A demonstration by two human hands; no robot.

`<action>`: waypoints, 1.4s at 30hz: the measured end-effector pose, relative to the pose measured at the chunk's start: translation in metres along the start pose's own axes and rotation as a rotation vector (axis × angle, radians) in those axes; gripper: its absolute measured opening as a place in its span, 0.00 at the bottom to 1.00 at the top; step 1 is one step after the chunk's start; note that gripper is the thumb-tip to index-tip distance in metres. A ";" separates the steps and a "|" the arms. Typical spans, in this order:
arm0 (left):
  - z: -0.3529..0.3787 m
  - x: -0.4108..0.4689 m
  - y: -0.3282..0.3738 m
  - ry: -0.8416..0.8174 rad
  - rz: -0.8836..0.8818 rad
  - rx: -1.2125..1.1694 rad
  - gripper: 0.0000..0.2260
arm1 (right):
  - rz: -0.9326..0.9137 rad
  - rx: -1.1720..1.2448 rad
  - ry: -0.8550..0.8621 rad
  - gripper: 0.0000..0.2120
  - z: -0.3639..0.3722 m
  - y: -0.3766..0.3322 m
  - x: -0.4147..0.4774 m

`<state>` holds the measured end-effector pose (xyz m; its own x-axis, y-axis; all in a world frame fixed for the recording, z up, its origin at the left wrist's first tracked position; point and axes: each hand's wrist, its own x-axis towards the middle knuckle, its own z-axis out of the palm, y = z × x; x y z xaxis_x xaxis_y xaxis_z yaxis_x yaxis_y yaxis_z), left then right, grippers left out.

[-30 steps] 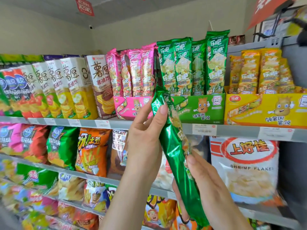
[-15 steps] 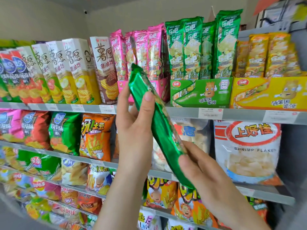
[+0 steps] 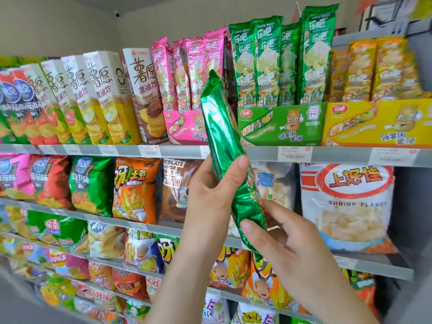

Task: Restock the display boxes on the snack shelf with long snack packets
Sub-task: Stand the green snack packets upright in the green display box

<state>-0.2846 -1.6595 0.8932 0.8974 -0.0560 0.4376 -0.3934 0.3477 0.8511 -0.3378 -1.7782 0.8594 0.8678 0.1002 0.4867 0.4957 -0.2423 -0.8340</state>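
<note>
Slanting upward before the shelf (image 3: 182, 152): one green packet (image 3: 222, 136), upper end overlapping the pink box (image 3: 184, 127), just left of the green box (image 3: 280, 123). Left hand (image 3: 210, 195) grasps its middle, thumb on the front; right hand (image 3: 287, 242) pinches the lower part, thumb forward. Green box stands stocked with upright packets of like colour; yellow box (image 3: 378, 123) adjoins, right.

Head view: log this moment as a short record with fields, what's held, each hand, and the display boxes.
held item: long green packet, tilted, top leaning left
left hand: grips the packet's middle
right hand: grips its lower end
display boxes: pink box, green box, yellow box, left to right on the upper shelf
packet in a box: not yet
</note>
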 end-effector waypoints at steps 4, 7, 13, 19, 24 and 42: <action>0.001 -0.008 -0.003 -0.085 -0.019 0.034 0.06 | 0.023 0.043 0.049 0.08 0.000 0.001 -0.001; 0.000 -0.010 -0.004 -0.097 -0.008 0.046 0.08 | 0.045 0.066 0.046 0.09 0.001 0.002 -0.001; 0.005 -0.014 0.001 0.020 0.097 0.100 0.15 | 0.051 0.146 -0.005 0.12 -0.003 0.004 -0.003; 0.005 -0.009 0.007 0.070 0.178 0.189 0.14 | 0.116 0.186 -0.110 0.15 -0.012 0.006 -0.006; 0.004 -0.010 0.003 -0.011 0.086 0.109 0.12 | 0.126 0.251 -0.037 0.17 -0.010 0.006 -0.005; -0.011 -0.027 -0.010 -0.265 0.042 0.185 0.03 | 0.191 0.423 0.117 0.24 -0.001 0.007 -0.003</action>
<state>-0.3027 -1.6515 0.8695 0.8059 -0.2949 0.5134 -0.4806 0.1806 0.8581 -0.3373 -1.7811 0.8525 0.9469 -0.0235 0.3206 0.3198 0.1703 -0.9321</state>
